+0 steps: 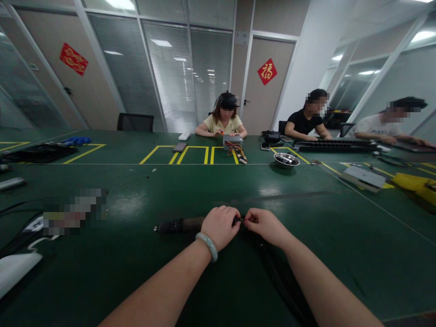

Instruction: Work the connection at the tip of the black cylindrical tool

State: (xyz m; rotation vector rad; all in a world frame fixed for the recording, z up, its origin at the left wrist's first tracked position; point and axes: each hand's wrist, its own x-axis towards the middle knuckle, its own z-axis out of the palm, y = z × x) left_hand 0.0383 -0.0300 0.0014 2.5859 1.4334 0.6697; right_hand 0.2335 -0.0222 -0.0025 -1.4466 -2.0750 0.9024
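A dark, long-bodied electric screwdriver [182, 225] lies on the green table with its metal tip pointing left. My left hand [221, 225] is closed round its rear end, palm down, and hides that part of it. Close by on the right, my right hand [264, 225] pinches with thumb and forefinger at a small dark piece by the screwdriver's tail. What exactly sits between those fingertips is too small to make out. Below my right wrist a thick black cable [277, 274] runs towards me, partly covered by the forearm.
Left of me lie a white item [20, 270] and black cables. Across the table stand a metal bowl [286, 160] with dark pieces and a grey box with coloured wires [232, 141], handled by a person. Two more people sit at the right, near a yellow item [413, 184].
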